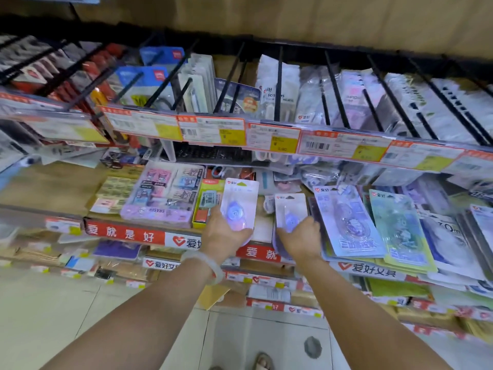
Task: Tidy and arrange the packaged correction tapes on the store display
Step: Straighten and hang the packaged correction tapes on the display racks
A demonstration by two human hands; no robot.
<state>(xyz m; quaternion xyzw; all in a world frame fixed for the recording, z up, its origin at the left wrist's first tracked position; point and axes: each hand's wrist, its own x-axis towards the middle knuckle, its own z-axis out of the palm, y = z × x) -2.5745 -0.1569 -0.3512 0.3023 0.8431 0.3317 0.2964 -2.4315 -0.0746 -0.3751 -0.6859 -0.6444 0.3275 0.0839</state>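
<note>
You hold one correction tape pack in each hand over the display shelf.

Your left hand (226, 237) grips the lower end of a purple correction tape pack (241, 202), with the thumb curled on its front, and the pack stands upright above the shelf edge (125, 233). Your right hand (300, 240) holds the bottom of a smaller purple pack (289, 209), fingers curled around it, just beside the first pack. To the right of it, a blue pack (346, 222) and a green pack (400, 228) lie flat on the shelf. To the left lies an eraser box (162, 193). A pale bracelet (206, 263) is on your left wrist.
</note>
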